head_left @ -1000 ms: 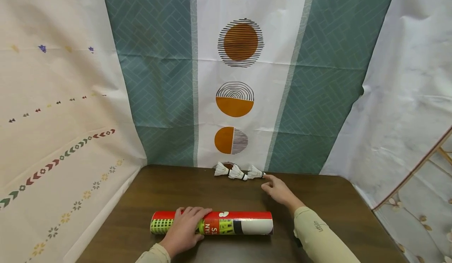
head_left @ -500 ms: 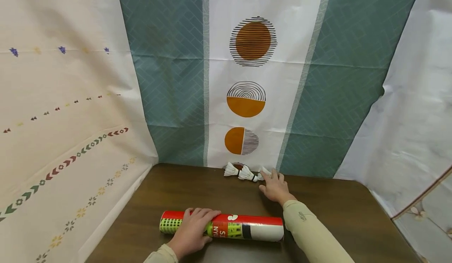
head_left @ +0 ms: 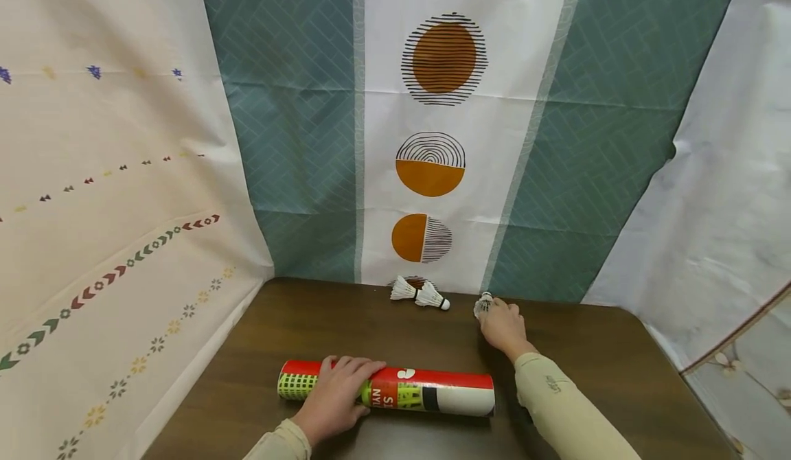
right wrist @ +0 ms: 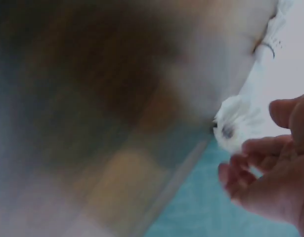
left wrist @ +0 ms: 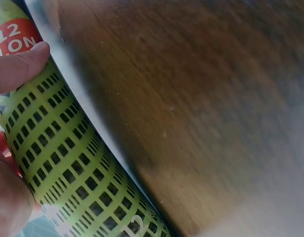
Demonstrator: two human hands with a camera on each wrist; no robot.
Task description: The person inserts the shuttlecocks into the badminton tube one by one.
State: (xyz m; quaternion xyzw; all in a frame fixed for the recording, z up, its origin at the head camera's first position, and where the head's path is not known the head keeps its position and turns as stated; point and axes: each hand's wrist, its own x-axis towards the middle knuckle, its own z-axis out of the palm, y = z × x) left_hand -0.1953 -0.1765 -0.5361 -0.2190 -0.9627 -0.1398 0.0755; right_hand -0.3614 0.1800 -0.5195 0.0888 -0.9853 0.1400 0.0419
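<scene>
My left hand (head_left: 336,395) grips a red, green and white shuttlecock tube (head_left: 454,393) lying across the table, fingers over its top and thumb on the near side. The left wrist view shows the tube's green grid print (left wrist: 77,153) close up. At the back of the table, my right hand (head_left: 505,326) has its fingers right at a white shuttlecock (head_left: 482,305), whose open skirt faces me. In the right wrist view the thumb stands apart from the fingers. Left of it, two more shuttlecocks lie in a row, the left one (head_left: 403,288) against the right one (head_left: 430,296).
The dark brown table (head_left: 346,336) meets a green and white patterned curtain (head_left: 296,171) at its back edge. A cream cloth (head_left: 123,240) hangs along the left side and a pale cloth (head_left: 711,226) along the right.
The right hand has reached the third shuttlecock, which has moved right, away from the other two, and turned so its skirt faces me. The left hand stays on the tube.
</scene>
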